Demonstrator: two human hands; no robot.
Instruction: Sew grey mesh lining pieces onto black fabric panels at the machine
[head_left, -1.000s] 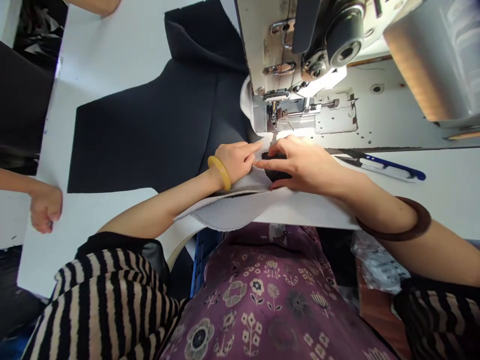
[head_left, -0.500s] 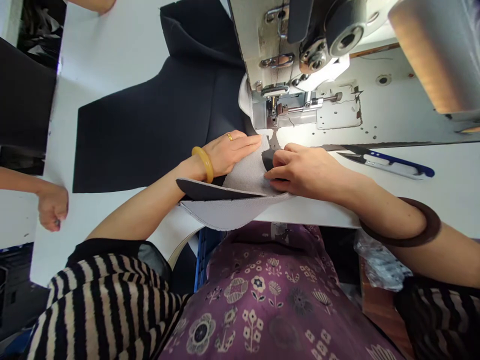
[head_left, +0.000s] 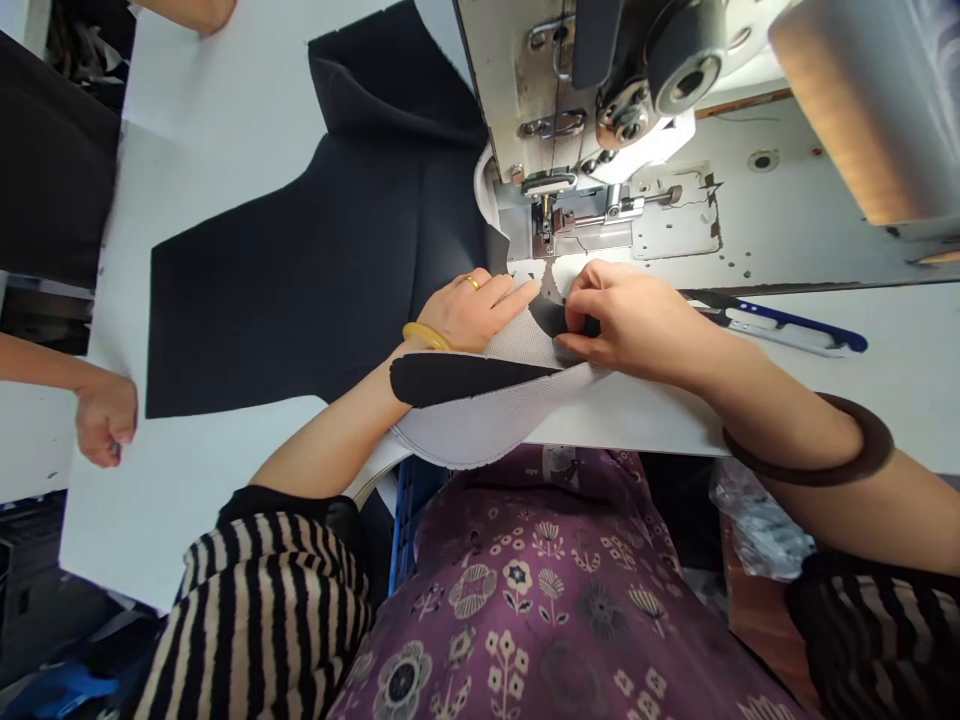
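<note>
our left hand lies flat on the grey cloth; our right hand pinches the dark flap beside it. we should keep both smooth.

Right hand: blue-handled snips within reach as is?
Likely yes: the snips lie close by, handles uncovered, though the right hand seems to pinch the dark fabric and would need to let go.

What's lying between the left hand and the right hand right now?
In the head view, light mesh-textured fabric lies beside the left hand, then a dark patch of material next to the right hand.
</note>
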